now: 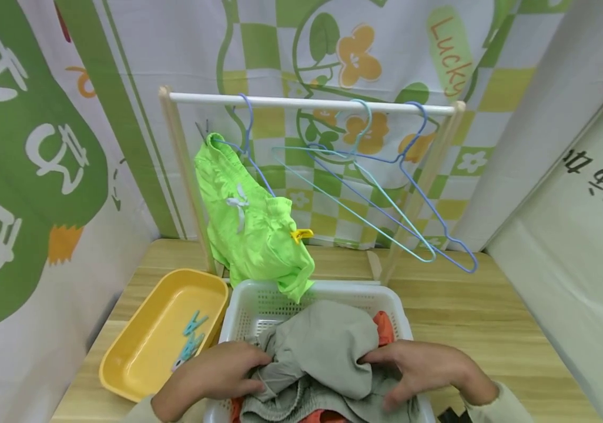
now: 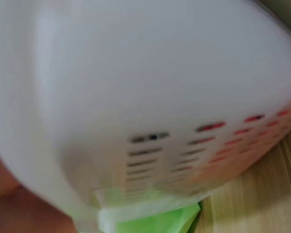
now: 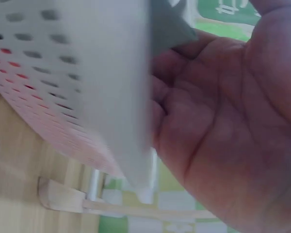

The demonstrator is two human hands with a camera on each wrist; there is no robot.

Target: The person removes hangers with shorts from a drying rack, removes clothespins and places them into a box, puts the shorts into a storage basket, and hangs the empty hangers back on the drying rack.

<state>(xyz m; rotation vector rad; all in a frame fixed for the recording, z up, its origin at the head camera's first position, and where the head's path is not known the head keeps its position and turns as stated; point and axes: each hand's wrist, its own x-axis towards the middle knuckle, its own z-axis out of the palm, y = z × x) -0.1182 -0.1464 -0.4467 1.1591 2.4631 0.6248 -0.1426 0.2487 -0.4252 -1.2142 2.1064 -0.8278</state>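
Grey pants [image 1: 328, 341] with a gathered elastic waistband lie bunched in the white basket [image 1: 238, 302]. My left hand [image 1: 224, 370] grips their left side, fingers and thumb around a fold. On the other side, my right hand [image 1: 423, 370] holds the cloth with its fingertips, the thumb lower down. In the right wrist view, the palm of the right hand [image 3: 223, 116] shows beside the basket rim [image 3: 121, 97], a bit of grey cloth [image 3: 169, 29] at its fingers. The basket wall [image 2: 160, 63] hides most of the left hand in the left wrist view.
Orange-red cloth [image 1: 384, 328] shows under the pants. Bright green shorts [image 1: 248, 223] hang from a rack [image 1: 307, 103] by a blue hanger, with a yellow clip [image 1: 301, 235]. Two bare hangers [image 1: 370, 223] hang at right. A yellow tray [image 1: 137, 335] holds teal clothespins [image 1: 193, 323].
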